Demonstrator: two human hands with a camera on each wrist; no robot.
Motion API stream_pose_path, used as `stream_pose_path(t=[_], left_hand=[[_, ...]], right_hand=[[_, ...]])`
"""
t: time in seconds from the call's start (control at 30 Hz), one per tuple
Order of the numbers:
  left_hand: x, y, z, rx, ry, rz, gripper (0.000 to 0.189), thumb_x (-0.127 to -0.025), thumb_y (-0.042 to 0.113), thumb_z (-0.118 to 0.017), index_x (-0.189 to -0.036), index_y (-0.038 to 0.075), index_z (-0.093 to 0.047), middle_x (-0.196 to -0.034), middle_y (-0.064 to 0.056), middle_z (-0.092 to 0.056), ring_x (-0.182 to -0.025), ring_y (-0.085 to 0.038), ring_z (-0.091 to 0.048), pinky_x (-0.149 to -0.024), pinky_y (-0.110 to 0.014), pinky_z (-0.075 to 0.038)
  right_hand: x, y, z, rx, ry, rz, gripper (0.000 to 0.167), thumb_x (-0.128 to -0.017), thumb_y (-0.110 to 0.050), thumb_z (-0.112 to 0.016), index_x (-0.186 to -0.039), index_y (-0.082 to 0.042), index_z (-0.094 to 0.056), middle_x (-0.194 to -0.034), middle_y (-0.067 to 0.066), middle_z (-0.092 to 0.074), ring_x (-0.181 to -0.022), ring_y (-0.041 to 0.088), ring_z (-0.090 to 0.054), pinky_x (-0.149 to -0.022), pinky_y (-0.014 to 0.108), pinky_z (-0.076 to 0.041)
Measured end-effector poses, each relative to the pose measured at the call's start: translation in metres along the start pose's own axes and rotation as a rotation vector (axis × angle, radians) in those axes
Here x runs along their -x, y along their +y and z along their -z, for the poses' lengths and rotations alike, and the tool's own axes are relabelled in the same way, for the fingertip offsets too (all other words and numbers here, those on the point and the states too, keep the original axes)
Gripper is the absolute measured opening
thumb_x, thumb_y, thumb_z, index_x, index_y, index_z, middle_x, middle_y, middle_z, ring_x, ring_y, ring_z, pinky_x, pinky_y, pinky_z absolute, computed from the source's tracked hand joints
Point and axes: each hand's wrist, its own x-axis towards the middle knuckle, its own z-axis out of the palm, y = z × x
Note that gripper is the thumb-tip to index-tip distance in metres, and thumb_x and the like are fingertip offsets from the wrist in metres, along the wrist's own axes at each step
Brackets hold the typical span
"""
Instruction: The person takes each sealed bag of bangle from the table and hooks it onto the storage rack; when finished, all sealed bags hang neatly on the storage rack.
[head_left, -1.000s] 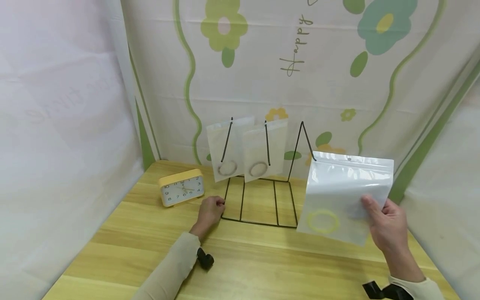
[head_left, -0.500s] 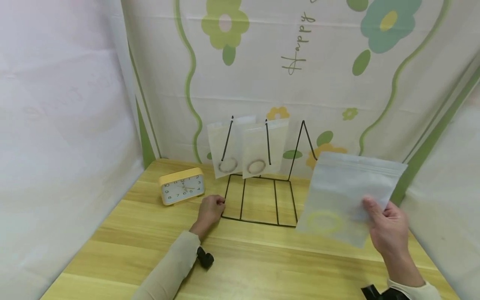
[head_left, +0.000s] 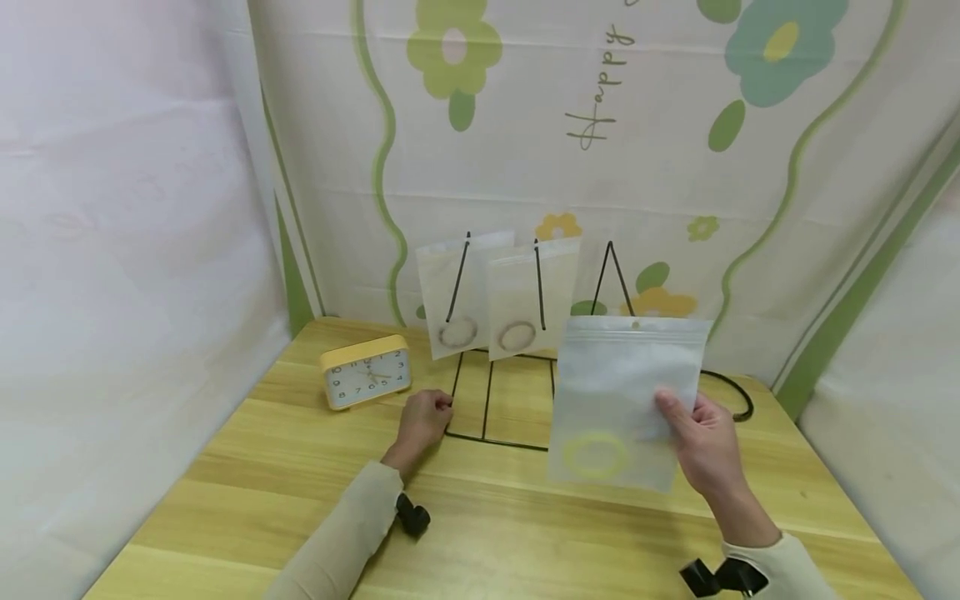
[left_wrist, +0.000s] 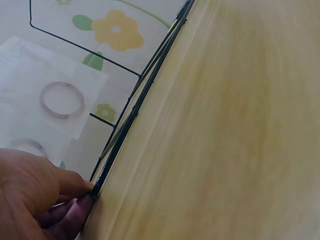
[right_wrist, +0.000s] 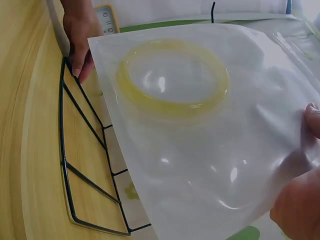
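A black wire rack point(head_left: 488, 400) stands on the wooden table. My left hand point(head_left: 422, 421) pinches its front left corner; thumb and finger meet on the wire in the left wrist view. In my right hand point(head_left: 708, 442) is a whitish zip bag point(head_left: 622, 375), gripped by its right edge with the thumb on its front. A yellow ring point(right_wrist: 175, 107), bangle-like, lies inside the bag's lower part. The bag is upright before the rack's right side, hiding part of it. A left bag point(head_left: 435, 283) and a middle bag point(head_left: 506, 287), each with a brownish ring, hang on the rack's hooks.
A yellow alarm clock point(head_left: 367, 375) stands left of the rack. To the right, partly behind the held bag, a black curved cord-like piece point(head_left: 742, 404) lies on the table. A flower-printed cloth point(head_left: 480, 175) rises behind, with white cloth at both sides.
My right hand has carried the zip bag leftward, in front of the rack's right hook, and turned it more upright. The curved black piece has come into view. My left hand stays on the rack.
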Motion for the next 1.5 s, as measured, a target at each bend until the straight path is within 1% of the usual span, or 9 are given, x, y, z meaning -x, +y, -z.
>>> stream_pose_path(t=[0.17,0.37,0.67,0.97,1.07,1.2,1.3,1.37,1.5], left_hand=[[0.001,0.001,-0.001,-0.003,-0.009,0.0,0.014,-0.085,0.003,-0.07,-0.098,0.002,-0.075,-0.085,-0.005,-0.072,-0.074,-0.015,-0.065,-0.064,-0.03,-0.054],[0.001,0.003,0.001,-0.003,-0.002,-0.017,0.014,-0.084,0.002,-0.07,-0.098,0.001,-0.075,-0.086,-0.007,-0.072,-0.075,-0.017,-0.066,-0.065,-0.03,-0.055],[0.002,0.001,0.003,-0.012,-0.006,-0.008,0.016,-0.085,0.002,-0.069,-0.1,0.002,-0.075,-0.09,-0.008,-0.073,-0.079,-0.019,-0.067,-0.068,-0.031,-0.056],[0.001,0.002,0.002,-0.001,-0.002,-0.004,0.016,-0.085,0.002,-0.069,-0.1,0.001,-0.075,-0.09,-0.008,-0.073,-0.078,-0.019,-0.067,-0.067,-0.031,-0.056],[0.0,0.002,0.002,-0.003,0.0,-0.007,0.016,-0.085,0.002,-0.07,-0.1,0.002,-0.075,-0.089,-0.008,-0.073,-0.078,-0.018,-0.067,-0.067,-0.031,-0.056],[0.0,0.003,0.002,-0.007,-0.002,-0.009,0.016,-0.085,0.002,-0.07,-0.1,0.002,-0.075,-0.089,-0.008,-0.073,-0.078,-0.018,-0.067,-0.067,-0.031,-0.055],[0.001,0.004,0.002,-0.009,-0.008,-0.001,0.016,-0.085,0.002,-0.07,-0.099,0.002,-0.075,-0.089,-0.008,-0.072,-0.078,-0.019,-0.067,-0.067,-0.031,-0.055],[0.001,0.004,0.003,-0.011,-0.01,0.005,0.015,-0.085,0.002,-0.07,-0.099,0.002,-0.075,-0.089,-0.007,-0.073,-0.078,-0.019,-0.067,-0.068,-0.031,-0.055],[0.003,0.003,0.002,-0.009,-0.003,0.004,0.015,-0.085,0.002,-0.069,-0.099,0.002,-0.075,-0.088,-0.007,-0.073,-0.077,-0.018,-0.067,-0.067,-0.032,-0.055]], right_hand=[[-0.001,0.003,-0.003,-0.02,0.034,-0.053,0.018,-0.099,-0.004,-0.054,-0.096,-0.008,-0.071,-0.087,0.0,-0.073,-0.078,0.01,-0.069,-0.065,0.025,-0.057],[-0.004,0.005,-0.001,-0.02,0.049,-0.077,0.016,-0.098,-0.006,-0.056,-0.095,-0.01,-0.071,-0.088,-0.001,-0.072,-0.08,0.009,-0.069,-0.067,0.024,-0.057],[-0.018,0.013,0.003,0.047,0.066,-0.121,0.013,-0.098,-0.014,-0.059,-0.093,-0.015,-0.071,-0.087,-0.004,-0.072,-0.078,0.007,-0.068,-0.066,0.024,-0.056],[-0.047,0.021,0.002,0.09,0.118,-0.232,0.008,-0.094,-0.026,-0.066,-0.089,-0.021,-0.069,-0.084,-0.008,-0.071,-0.077,0.006,-0.068,-0.068,0.022,-0.056],[-0.059,0.025,0.004,0.126,0.121,-0.225,0.011,-0.093,-0.028,-0.066,-0.09,-0.018,-0.068,-0.083,-0.009,-0.071,-0.077,0.006,-0.067,-0.068,0.021,-0.056],[-0.076,0.032,0.011,0.227,0.121,-0.199,0.018,-0.093,-0.035,-0.065,-0.092,-0.016,-0.067,-0.081,-0.011,-0.069,-0.074,0.005,-0.066,-0.064,0.02,-0.054],[-0.09,0.039,0.016,0.272,0.118,-0.187,0.022,-0.093,-0.038,-0.065,-0.093,-0.017,-0.065,-0.081,-0.012,-0.069,-0.073,0.004,-0.065,-0.063,0.02,-0.054],[-0.101,0.045,0.019,0.263,0.123,-0.179,0.021,-0.092,-0.038,-0.065,-0.094,-0.018,-0.065,-0.082,-0.011,-0.068,-0.073,0.004,-0.065,-0.063,0.019,-0.054],[-0.122,0.055,0.019,0.166,0.141,-0.185,0.015,-0.091,-0.033,-0.069,-0.091,-0.018,-0.067,-0.082,-0.009,-0.068,-0.074,0.005,-0.063,-0.065,0.018,-0.053]])
